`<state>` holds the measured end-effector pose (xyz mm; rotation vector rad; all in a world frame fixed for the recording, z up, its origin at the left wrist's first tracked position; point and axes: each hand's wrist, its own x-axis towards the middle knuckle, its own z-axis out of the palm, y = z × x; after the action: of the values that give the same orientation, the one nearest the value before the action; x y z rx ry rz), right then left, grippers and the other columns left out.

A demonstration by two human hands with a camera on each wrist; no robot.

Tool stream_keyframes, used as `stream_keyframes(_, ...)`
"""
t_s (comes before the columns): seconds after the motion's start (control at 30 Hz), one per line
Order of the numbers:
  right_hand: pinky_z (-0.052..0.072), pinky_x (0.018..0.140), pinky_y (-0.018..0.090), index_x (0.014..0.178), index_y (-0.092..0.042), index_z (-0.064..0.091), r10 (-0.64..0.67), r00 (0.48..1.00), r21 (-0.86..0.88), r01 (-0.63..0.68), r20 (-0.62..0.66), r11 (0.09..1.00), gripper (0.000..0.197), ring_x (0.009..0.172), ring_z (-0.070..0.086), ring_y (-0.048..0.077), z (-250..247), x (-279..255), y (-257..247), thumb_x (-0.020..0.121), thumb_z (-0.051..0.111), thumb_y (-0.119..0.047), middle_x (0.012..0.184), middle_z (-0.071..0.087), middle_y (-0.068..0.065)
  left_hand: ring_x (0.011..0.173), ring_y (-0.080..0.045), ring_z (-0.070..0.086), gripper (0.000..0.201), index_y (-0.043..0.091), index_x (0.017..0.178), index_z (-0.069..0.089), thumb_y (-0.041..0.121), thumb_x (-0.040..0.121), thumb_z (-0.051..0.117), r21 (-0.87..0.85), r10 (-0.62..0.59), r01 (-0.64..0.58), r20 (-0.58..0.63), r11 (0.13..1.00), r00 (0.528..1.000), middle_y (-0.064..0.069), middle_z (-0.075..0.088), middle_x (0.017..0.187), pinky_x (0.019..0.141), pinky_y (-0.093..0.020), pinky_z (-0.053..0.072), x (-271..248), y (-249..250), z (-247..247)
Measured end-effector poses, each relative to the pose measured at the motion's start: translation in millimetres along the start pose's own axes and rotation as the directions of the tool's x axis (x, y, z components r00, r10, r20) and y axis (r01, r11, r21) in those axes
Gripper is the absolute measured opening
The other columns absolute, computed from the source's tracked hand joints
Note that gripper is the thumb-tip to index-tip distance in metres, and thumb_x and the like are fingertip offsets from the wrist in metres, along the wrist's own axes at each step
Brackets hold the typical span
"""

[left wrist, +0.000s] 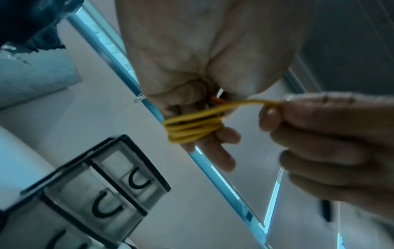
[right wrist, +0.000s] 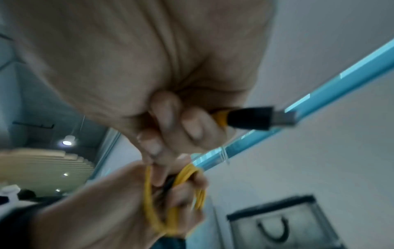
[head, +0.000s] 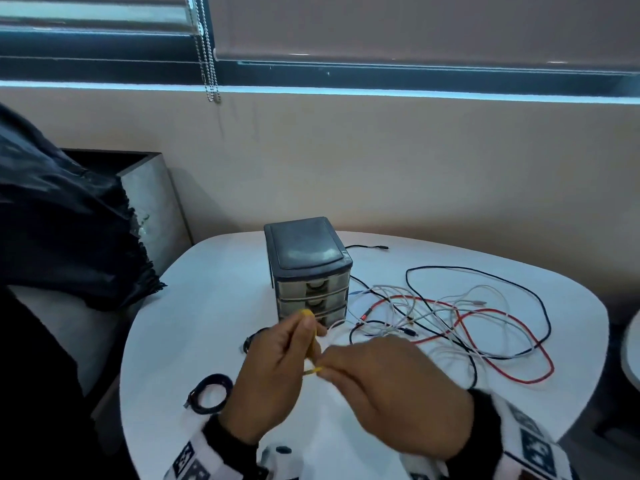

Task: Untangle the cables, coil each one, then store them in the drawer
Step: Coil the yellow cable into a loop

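A yellow cable (head: 312, 342) is wound in several loops around the fingers of my left hand (head: 277, 362), which holds the coil (left wrist: 192, 130) in front of the drawer unit (head: 308, 268). My right hand (head: 377, 382) pinches the cable's free end just right of the coil. In the right wrist view its curled fingers hold the cable's black USB plug (right wrist: 255, 118). The grey three-drawer unit stands mid-table with all drawers closed. A tangle of red, white and black cables (head: 450, 323) lies to its right.
A coiled black cable (head: 210, 393) lies on the white table (head: 194, 306) at the front left, and another dark coil (head: 250, 341) sits partly behind my left hand. Dark cloth (head: 62, 230) hangs at the left. The wall and window sill run behind the table.
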<state>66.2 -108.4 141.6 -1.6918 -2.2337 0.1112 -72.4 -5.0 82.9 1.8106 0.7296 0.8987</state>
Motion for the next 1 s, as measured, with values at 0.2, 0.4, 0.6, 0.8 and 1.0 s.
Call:
stream_keyframes(0.2, 0.049, 0.09, 0.025, 0.095, -0.027, 0.071, 0.147, 0.969, 0.633, 0.011, -0.197, 0.774, 0.012, 0.105, 0.066, 0.006, 9.5, 0.4, 18.6, 0.095, 0.059, -0.025, 0.103, 0.07, -0.017, 0.054, -0.032, 0.042, 0.048, 0.008, 0.064, 0.068, 0.038, 0.09, 0.042, -0.335, -0.231, 0.403, 0.451, 0.852, 0.862, -0.004, 0.035, 0.043, 0.059, -0.027, 0.052, -4.5, 24.6, -11.8)
stream_keyframes(0.4, 0.057, 0.059, 0.038, 0.08, -0.003, 0.071, 0.376, 0.883, 0.844, 0.042, -0.282, 0.535, 0.006, 0.058, 0.068, 0.03, 10.2, 7.4, 14.0, 0.086, 0.072, -0.003, 0.065, 0.069, 0.012, 0.05, -0.027, 0.052, 0.054, 0.002, 0.067, 0.069, 0.043, 0.097, 0.05, -0.443, -0.145, 0.272, 0.3, 0.854, 0.943, -0.008, 0.045, 0.045, 0.057, -0.032, 0.048, -3.8, 23.1, -8.2)
stream_keyframes(0.6, 0.059, 0.064, 0.036, 0.081, -0.021, 0.074, 0.407, 0.879, 0.816, -0.036, -0.249, 0.577, 0.013, 0.067, 0.07, 0.019, 13.0, 11.6, 26.4, 0.088, 0.071, -0.011, 0.076, 0.073, 0.003, 0.054, -0.017, 0.047, 0.047, 0.007, 0.07, 0.063, 0.05, 0.09, 0.057, -0.4, -0.05, 0.124, 0.19, 0.908, 0.981, 0.001, 0.04, 0.055, 0.067, -0.029, 0.051, -0.7, 17.9, -6.0)
stream_keyframes(0.8, 0.04, 0.062, 0.012, 0.086, -0.026, 0.073, 0.208, 0.965, 0.448, -0.117, -0.161, 0.887, 0.012, 0.074, 0.059, 0.007, 2.9, 0.4, 43.2, 0.092, 0.063, -0.023, 0.079, 0.062, -0.016, 0.046, -0.012, 0.037, 0.049, 0.018, 0.058, 0.055, 0.053, 0.063, 0.087, -0.684, -0.113, 0.257, 0.248, 0.682, 0.962, 0.003, 0.031, 0.055, 0.052, -0.023, 0.047, -2.5, 25.6, -21.0)
stream_keyframes(1.0, 0.046, 0.052, 0.025, 0.091, -0.012, 0.071, 0.364, 0.93, 0.809, -0.172, -0.055, 0.563, 0.013, 0.06, 0.064, 0.01, 5.4, -1.8, 29.8, 0.093, 0.058, -0.012, 0.076, 0.07, -0.005, 0.049, -0.014, 0.04, 0.047, 0.018, 0.058, 0.056, 0.056, 0.068, 0.082, -0.654, -0.122, 0.214, 0.184, 0.725, 0.975, 0.002, 0.032, 0.056, 0.054, -0.023, 0.046, 2.6, 27.1, -19.9)
